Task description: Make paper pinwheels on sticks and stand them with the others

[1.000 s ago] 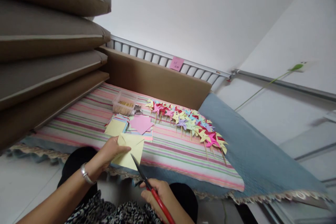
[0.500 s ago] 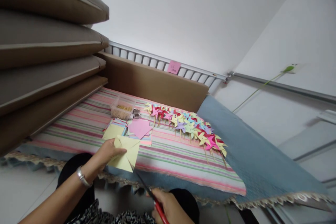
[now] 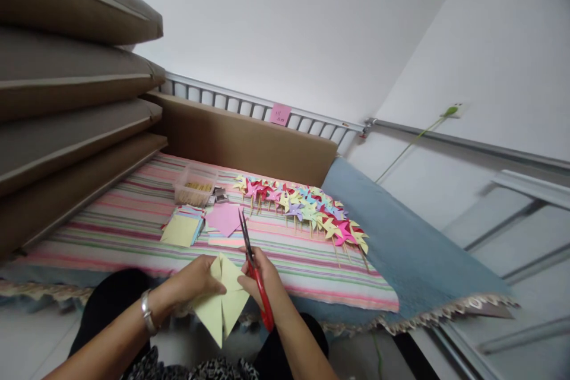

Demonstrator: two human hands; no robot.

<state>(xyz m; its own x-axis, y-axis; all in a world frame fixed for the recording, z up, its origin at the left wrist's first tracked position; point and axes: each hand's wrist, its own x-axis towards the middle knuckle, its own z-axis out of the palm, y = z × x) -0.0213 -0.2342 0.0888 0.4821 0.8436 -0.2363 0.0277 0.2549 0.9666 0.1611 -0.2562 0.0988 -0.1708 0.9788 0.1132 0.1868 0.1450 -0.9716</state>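
My left hand (image 3: 201, 279) pinches a pale yellow square of paper (image 3: 236, 303) that has slits running in from its corners toward the middle. In my right hand (image 3: 262, 276) is a pair of red-handled scissors (image 3: 255, 273), its blades pointing up and away from the paper. The right thumb and fingers also touch the paper's right corner. Beyond my hands lie a stack of coloured paper squares (image 3: 180, 230), yellow on top, and a pink sheet (image 3: 225, 218) on another pile.
A clear plastic box (image 3: 195, 187) holds thin sticks, with a small metallic item (image 3: 219, 195) beside it. Several paper pinwheels (image 3: 307, 211) on sticks lie in rows across the striped cloth (image 3: 285, 261). Stacked cushions (image 3: 75, 101) rise at the left.
The scissors have left the paper's slit and swung upright in my right hand, which has come up to the paper. The sheet is turned corner-down, and the view has shifted right.
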